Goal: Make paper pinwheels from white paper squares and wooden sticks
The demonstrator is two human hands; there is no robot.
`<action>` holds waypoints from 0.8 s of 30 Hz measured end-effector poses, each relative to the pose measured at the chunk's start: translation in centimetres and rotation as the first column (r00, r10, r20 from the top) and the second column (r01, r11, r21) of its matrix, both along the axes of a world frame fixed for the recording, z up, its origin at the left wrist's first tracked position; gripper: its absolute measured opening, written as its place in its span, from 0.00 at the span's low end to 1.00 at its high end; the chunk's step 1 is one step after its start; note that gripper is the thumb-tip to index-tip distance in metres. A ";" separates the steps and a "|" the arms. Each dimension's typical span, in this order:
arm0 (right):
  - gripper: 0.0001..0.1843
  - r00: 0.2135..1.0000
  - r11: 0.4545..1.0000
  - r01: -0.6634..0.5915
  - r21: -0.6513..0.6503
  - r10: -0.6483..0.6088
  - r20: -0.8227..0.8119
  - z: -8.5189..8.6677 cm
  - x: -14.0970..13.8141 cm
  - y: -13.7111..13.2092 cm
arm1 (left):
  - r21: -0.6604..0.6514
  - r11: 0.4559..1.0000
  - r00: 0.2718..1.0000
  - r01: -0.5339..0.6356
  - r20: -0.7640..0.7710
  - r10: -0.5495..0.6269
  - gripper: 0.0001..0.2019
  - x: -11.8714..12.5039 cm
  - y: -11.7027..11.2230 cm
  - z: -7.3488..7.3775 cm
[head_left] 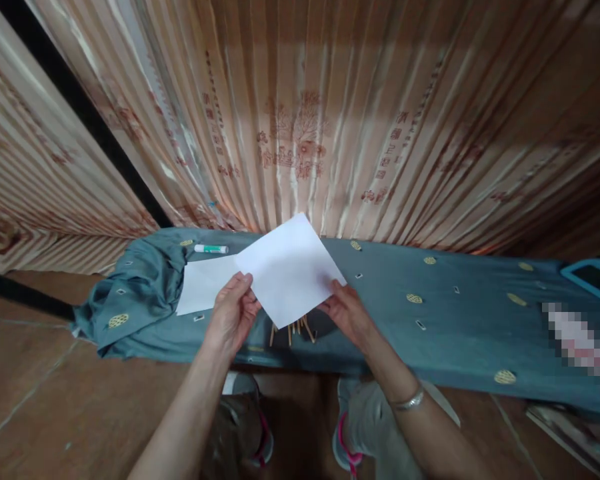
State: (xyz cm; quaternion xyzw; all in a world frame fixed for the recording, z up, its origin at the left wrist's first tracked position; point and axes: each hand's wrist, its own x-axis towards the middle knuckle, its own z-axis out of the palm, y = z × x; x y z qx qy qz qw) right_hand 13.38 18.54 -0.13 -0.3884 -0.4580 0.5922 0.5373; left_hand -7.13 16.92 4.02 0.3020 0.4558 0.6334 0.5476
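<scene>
— Where do things stand, from the left?

— On the worktop's blue-grey cloth a green-and-white marker lies beside a second sheet, which is flat and untouched. My left hand pinches the near-left edge of the white sheet, thumb on top and fingers pressed together beneath. I hold it just above the cloth. Under it sits a loose pile of wooden sticks. My right hand pinches the right corner the same way.

— Any work done on it?

— As far as I can judge, none. No crease or mark shows on the paper, and the sticks lie unsorted.

— Anything readable?

— The curtain behind carries red characters, too blurred to read. The marker's label is too small.
</scene>
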 end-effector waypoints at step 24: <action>0.25 0.777 0.955 0.279 0.101 -0.286 0.561 -5.9 15.0 -2.0 | -0.214 0.889 0.863 0.405 -0.231 -0.449 0.21 11.7 3.6 -8.9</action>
